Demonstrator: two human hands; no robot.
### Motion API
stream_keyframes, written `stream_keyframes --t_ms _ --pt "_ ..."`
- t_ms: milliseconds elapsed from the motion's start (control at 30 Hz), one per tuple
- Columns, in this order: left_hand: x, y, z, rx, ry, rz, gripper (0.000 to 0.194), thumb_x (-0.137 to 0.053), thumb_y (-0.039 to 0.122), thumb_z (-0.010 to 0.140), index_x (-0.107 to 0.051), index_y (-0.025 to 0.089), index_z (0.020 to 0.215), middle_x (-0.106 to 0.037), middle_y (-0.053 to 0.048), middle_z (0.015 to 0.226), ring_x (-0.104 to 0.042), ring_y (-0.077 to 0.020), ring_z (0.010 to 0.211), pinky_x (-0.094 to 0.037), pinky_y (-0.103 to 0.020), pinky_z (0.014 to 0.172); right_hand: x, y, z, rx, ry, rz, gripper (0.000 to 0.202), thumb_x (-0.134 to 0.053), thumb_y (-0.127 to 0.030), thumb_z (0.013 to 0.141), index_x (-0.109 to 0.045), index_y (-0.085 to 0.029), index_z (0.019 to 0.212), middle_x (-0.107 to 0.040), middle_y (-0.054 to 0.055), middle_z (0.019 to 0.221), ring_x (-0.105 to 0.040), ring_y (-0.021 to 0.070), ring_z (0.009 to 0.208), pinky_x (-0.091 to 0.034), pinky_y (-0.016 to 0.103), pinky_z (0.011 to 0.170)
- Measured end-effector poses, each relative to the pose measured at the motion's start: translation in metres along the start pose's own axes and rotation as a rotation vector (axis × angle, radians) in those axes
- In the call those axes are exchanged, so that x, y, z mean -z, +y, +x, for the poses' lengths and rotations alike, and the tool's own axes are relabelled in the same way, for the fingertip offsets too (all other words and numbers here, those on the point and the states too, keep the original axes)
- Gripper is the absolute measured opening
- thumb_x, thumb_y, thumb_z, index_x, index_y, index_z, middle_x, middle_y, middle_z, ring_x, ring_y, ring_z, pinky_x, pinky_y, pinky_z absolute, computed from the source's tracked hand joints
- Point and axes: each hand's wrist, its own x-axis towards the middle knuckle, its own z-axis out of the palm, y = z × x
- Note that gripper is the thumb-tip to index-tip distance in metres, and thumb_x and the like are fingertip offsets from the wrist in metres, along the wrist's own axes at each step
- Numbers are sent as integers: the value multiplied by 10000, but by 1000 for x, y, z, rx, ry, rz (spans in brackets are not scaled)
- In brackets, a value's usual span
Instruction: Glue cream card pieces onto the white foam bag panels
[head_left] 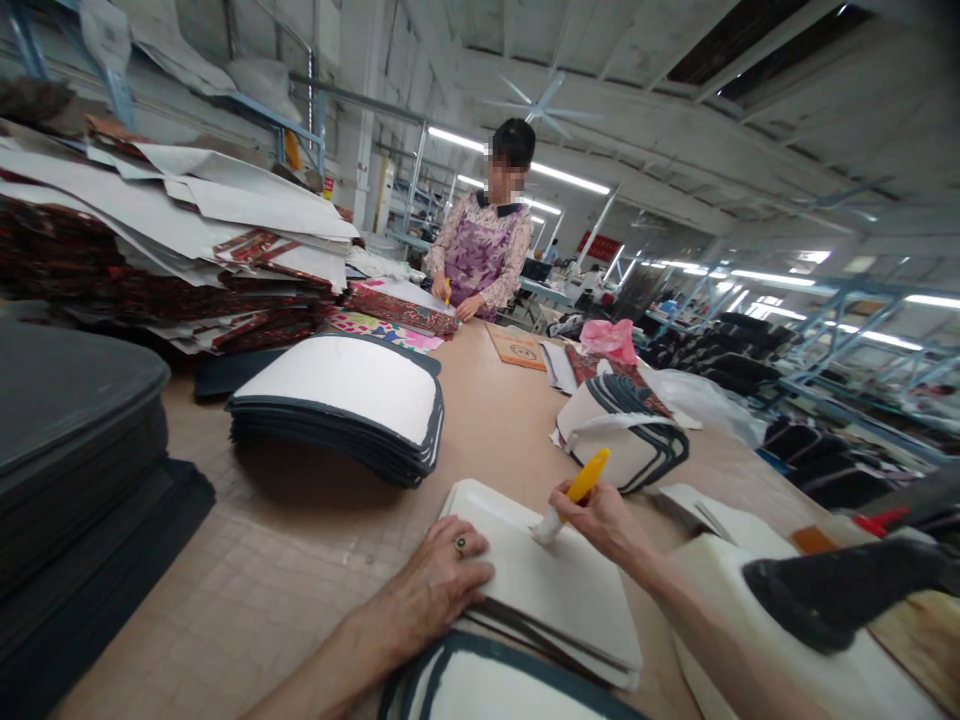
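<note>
At the left edge of the frame I saw a tall stack of dark sheets (75, 400), and above it, in the upper left, a big untidy pile of white and red-patterned pieces (247, 200). A little to the right, left of the centre, there stood a stack of curved pads (337, 390) with a white top and dark borders. In the lower middle the person's left hand (442, 565), with a ring on one finger, lay palm down on the left edge of some white panels (562, 600); its fingers were slightly bent and were not clamped on anything. In the upper middle another person (487, 245) stood at the far side of the table (487, 420), holding a yellow thing too small for me to tell. The white panels lay one upon another in the lower middle, just behind more dark-bordered pads (517, 690) at the bottom edge. Over them the right hand (600, 515) was closed around a brush (589, 475) with a yellow handle, which was tilted, its pale bristles touching the top panel. Behind this hand, right of the centre, was a bundle of bent pads (630, 450), and farther back a pink bag (609, 340). In the lower right there was a black object (840, 590), which I could not identify.
</note>
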Motion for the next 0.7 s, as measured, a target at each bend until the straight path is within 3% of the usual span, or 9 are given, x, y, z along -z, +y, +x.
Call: stream_keyframes --t_ms 167,267,333,433,567,633,700 --pt "8 7 2 32 -15 0 56 -551 173 833 -592 207 847 -552 -37 1013 -449 -208 990 -343 -372 946 49 28 -33 -113 149 -84 168 -563 -309 593 -535 -192 476 -463 -38 421 -420 126 421 -303 256 451" --pt "13 4 3 31 17 -88 117 -488 129 854 -587 190 844 -561 -42 977 -474 -192 974 -376 -326 914 54 18 -41 -106 184 -60 195 -568 -359 624 -564 -189 527 -507 -21 464 -459 144 463 -348 267 485" --pt "14 -4 4 80 116 -140 186 -430 66 847 -582 173 858 -567 -54 961 -495 -182 964 -394 -298 887 41 0 -39 -60 150 -2 239 -548 -413 673 -585 -187 607 -546 -8 537 -491 151 524 -382 263 521" --pt "16 -17 4 183 225 -147 229 -426 17 792 -586 166 861 -579 -58 933 -520 -183 923 -408 -295 846 2 -34 -30 19 23 98 292 -508 -461 718 -590 -182 695 -551 -7 589 -486 135 539 -392 242 511" --pt "20 -21 4 188 124 -143 189 -443 57 802 -588 177 795 -591 -37 860 -528 -175 846 -413 -266 763 -44 -59 -19 100 -148 148 251 -497 -410 727 -592 -184 674 -551 -15 607 -498 122 576 -399 223 544" --pt "23 -18 5 186 73 -110 189 -434 71 814 -588 173 773 -585 -41 843 -520 -180 848 -405 -266 760 -48 -56 -20 103 -191 120 201 -506 -351 721 -584 -186 637 -530 -26 576 -484 115 559 -381 220 537" --pt "26 -16 5 188 38 -79 181 -435 74 811 -584 169 774 -576 -46 853 -508 -188 870 -397 -271 773 -36 -43 -27 74 -190 67 160 -520 -305 702 -572 -187 607 -500 -37 534 -451 107 524 -356 221 516"
